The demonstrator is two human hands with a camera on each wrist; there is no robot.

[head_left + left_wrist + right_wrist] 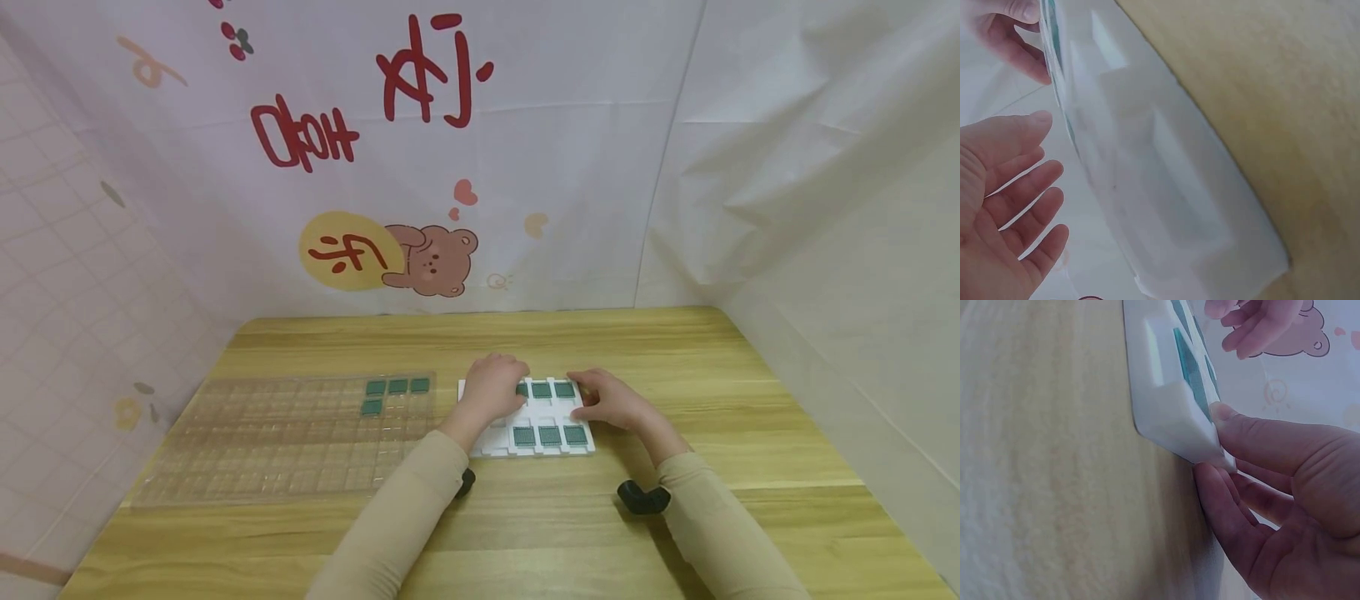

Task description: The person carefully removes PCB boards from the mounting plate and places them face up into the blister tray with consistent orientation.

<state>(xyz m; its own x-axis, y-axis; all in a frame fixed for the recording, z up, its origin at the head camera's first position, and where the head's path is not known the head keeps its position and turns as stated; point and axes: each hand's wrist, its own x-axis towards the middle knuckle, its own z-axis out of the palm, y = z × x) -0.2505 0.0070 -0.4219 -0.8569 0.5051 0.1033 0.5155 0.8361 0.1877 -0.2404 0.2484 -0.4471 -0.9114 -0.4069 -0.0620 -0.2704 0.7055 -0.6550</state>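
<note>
Head view: left of the fingers, I count four chips (397, 387), clear tray (300, 442) mostly bare.
White tray (542, 412): six more beside fingers.
Left hand (495, 387): fingers spread.
Right hand (615, 402): fingers pinch white tray.

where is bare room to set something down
Bare table lies right of the right hand, between the sleeves, and behind the clear tray and white tray, up to the back sheet. Crowded: the left side, with the clear tray, and the white tray, under the left hand.
</note>
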